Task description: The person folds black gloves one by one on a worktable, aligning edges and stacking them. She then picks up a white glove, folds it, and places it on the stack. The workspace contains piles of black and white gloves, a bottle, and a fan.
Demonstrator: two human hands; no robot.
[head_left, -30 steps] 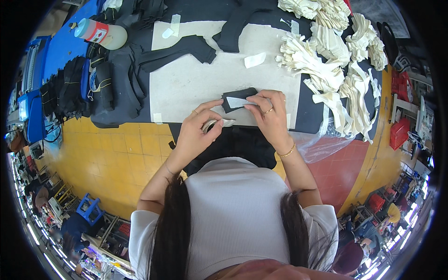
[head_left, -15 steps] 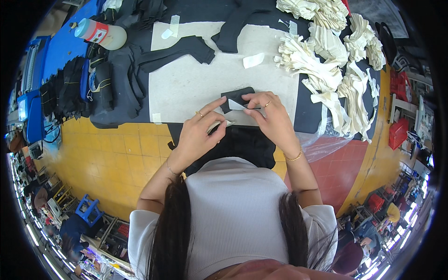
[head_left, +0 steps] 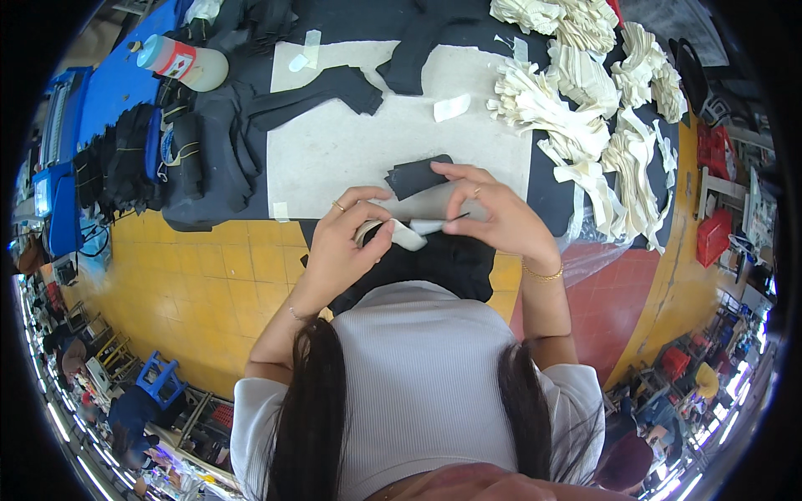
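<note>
My left hand (head_left: 347,238) is closed on a curled white fabric strip (head_left: 407,237), its loose end sticking out to the right past my fingertips. Just right of it, my right hand (head_left: 494,209) pinches a small white piece with a thin dark edge (head_left: 430,225) between thumb and a finger; whether the two are one piece, I cannot tell. The right index fingertip reaches the corner of a small stack of black fabric pieces (head_left: 413,178), lying on the pale sheet (head_left: 334,159) that covers part of the table. My fingers partly hide both held pieces.
Bundles of cream fabric strips (head_left: 551,108) fill the table's right side. Dark cut fabric (head_left: 230,159) and tied black bundles (head_left: 125,154) lie left, beneath a liquid-filled bottle (head_left: 188,64). A long black piece (head_left: 334,88) crosses the sheet. Clear plastic (head_left: 589,255) hangs off the front edge.
My right hand has drawn back toward me and right, bringing the small white piece off the black stack. My left hand has shifted slightly nearer me, and its white strip shows more.
</note>
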